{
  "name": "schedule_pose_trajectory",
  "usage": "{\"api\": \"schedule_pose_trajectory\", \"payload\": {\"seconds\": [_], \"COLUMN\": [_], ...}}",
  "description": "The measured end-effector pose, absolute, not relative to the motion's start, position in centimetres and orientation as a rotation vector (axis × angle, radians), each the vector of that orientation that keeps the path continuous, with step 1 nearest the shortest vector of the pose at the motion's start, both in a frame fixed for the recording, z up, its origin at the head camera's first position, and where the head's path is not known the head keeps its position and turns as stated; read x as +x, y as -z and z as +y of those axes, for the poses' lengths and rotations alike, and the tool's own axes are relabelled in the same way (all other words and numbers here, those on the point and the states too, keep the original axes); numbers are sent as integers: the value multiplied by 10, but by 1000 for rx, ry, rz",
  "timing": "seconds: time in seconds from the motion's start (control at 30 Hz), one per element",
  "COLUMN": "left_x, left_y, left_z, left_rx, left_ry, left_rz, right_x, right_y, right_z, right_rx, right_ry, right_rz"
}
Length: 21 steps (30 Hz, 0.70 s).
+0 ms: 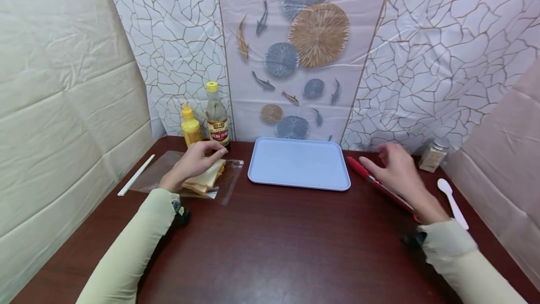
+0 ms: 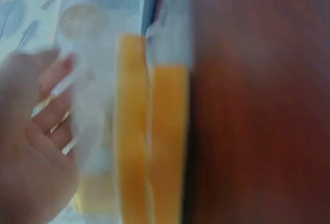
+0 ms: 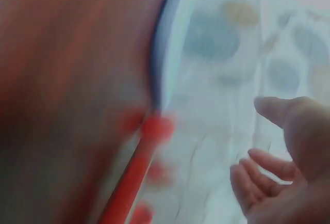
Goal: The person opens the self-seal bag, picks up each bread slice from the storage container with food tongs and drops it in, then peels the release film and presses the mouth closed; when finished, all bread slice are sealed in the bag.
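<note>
In the head view my left hand [image 1: 195, 163] hovers over a sandwich [image 1: 211, 176] of white bread, its fingers loosely bent with nothing between them. The sandwich lies on or inside a clear plastic bag [image 1: 233, 182]; I cannot tell which. Blurred orange-brown crusts of the sandwich [image 2: 167, 131] fill the middle of the left wrist view, beside the hand. On the other side, my right hand [image 1: 396, 170] is above red-ended tongs [image 1: 358, 167], partly hiding them. The right wrist view has the tongs [image 3: 126, 190] apart from the hand's relaxed fingers.
A light blue tray [image 1: 299, 163] lies at the table's back middle. White chopsticks [image 1: 137, 175], a yellow squeeze bottle [image 1: 191, 127] and a yellow-capped sauce bottle [image 1: 217, 118] are at left. A seasoning jar [image 1: 433, 155] and white spoon [image 1: 453, 203] are at right. Cloth walls surround the table.
</note>
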<state>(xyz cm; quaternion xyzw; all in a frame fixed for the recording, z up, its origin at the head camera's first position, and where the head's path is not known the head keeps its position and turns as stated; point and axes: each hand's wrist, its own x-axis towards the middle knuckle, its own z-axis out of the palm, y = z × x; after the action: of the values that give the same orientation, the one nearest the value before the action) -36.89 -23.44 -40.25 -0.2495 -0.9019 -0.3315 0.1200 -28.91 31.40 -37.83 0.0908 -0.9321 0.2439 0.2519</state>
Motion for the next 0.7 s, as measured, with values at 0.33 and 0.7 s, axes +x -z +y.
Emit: {"api": "schedule_pose_trajectory", "payload": {"seconds": [0.33,0.7], "left_x": [-388,-387], "left_y": [406,415], "left_z": [-200,-204], "left_rx": [-745,-691], "left_ry": [746,805], "left_rz": [-2877,-2889], "right_x": [-331,-340], "right_y": [377,401], "right_z": [144,33], "right_rx": [720,935], "right_ry": [-953,-1076], "right_rz": [-2545,-2626]}}
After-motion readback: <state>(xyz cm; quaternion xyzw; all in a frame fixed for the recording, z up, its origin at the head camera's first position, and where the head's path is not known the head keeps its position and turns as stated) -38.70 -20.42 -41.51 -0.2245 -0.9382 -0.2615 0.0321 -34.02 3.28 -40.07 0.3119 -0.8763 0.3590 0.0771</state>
